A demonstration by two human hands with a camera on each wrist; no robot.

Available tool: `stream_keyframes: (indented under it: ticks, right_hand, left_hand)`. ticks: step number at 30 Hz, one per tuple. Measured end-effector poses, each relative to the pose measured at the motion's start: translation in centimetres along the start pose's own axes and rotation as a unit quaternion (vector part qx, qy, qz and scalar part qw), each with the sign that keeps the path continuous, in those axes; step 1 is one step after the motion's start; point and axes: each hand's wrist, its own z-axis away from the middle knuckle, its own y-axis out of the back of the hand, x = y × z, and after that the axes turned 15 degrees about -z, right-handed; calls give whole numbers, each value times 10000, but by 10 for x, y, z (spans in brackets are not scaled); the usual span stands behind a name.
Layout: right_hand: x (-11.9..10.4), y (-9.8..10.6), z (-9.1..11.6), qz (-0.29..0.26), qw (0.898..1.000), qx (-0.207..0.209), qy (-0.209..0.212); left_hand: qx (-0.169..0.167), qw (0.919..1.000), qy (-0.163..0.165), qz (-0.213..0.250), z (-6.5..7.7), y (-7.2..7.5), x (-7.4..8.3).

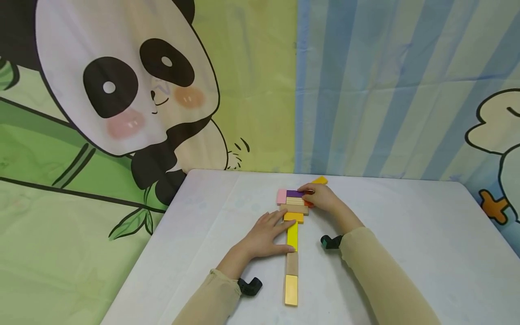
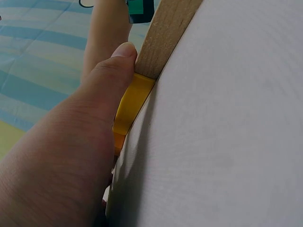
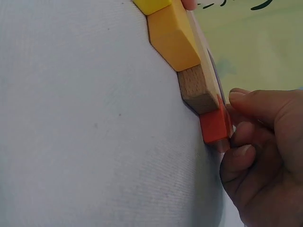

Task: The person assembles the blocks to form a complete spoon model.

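Note:
My left hand (image 1: 264, 237) lies spread beside a column of flat blocks. Its straight fingers touch the orange block (image 1: 293, 218), and its thumb touches the bright yellow block (image 1: 292, 237). At the far end, my right hand (image 1: 321, 198) curls its fingers at the red block (image 3: 215, 125), seemingly pinching it. That block sits at the right end of a row with a pink block (image 1: 281, 197), a purple block (image 1: 294, 193) and a pale ridged wood block (image 1: 294, 201). Under this row a brown wooden block (image 1: 300, 209) lies crosswise. The right fingers partly hide the red block.
Nearer along the column are a wooden block (image 1: 292, 264) and a yellow-orange block (image 1: 290, 291). Another orange block (image 1: 319, 180) lies at the far table edge, behind my right hand. The white table (image 1: 203, 253) meets a printed cloth backdrop (image 1: 252, 90).

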Motion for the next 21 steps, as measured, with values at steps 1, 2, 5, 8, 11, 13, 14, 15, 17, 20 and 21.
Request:
stream_keyframes:
  ticks: [1,2,5,8,11,13,14,15,17,20,21]
  right_hand:
    - [-1,1,1,-12,10000,17,-31]
    - [-2,3,3,-30,10000,63,-65]
    - [-5,10,7,-249,9990,294,-209]
    - [-3,20,8,-147,9981,583,-153]
    - [3,31,8,245,9977,627,-66]
    - [9,38,5,512,9973,527,-76]
    - [12,41,4,595,9971,455,-100]
    - [15,45,3,644,9972,366,-130]
    - [19,49,2,709,9971,220,-138]
    - [25,54,2,777,9969,51,-105]
    - [26,55,1,783,9969,23,-84]
  left_hand:
    - [-8,10000,3,-5,0,0,0]
    - [-15,10000,7,0,0,0,0]
    - [-36,10000,21,-16,0,1,1]
    - [-47,10000,32,-30,0,1,1]
    - [-45,10000,28,-60,1,1,1]
    - [-63,10000,36,-67,1,2,1]
    - [-71,9999,39,-70,1,2,1]
    - [-77,9999,37,-69,1,2,1]
    - [-80,9999,33,-52,1,2,1]
    - [-60,10000,23,-59,1,2,1]
    - [-52,10000,18,-63,1,1,1]
